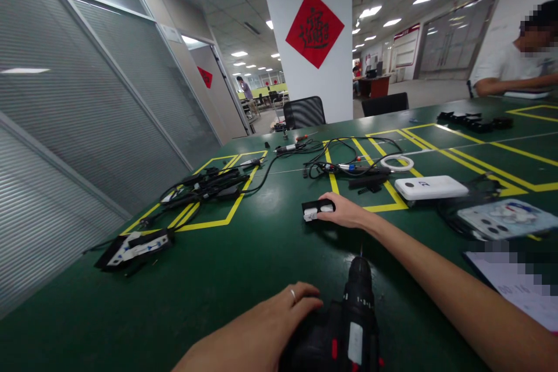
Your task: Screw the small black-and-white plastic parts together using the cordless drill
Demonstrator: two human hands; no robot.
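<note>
The right hand (pixel 346 212) is pinching the block (pixel 314 208) at the desk's (pixel 196 308) centre, apparently positioning it, while the half-curled left hand (pixel 276 317), hold unclear, is flanking the near drill (pixel 355 317), the next move likely requiring steady support.

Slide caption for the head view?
Right hand holding a black-and-white part, left hand at a drill, green table.

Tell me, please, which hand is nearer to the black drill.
Left. The left hand is at the left side of the drill; the right hand is farther off, beyond its front end, holding a small black-and-white piece.
</note>
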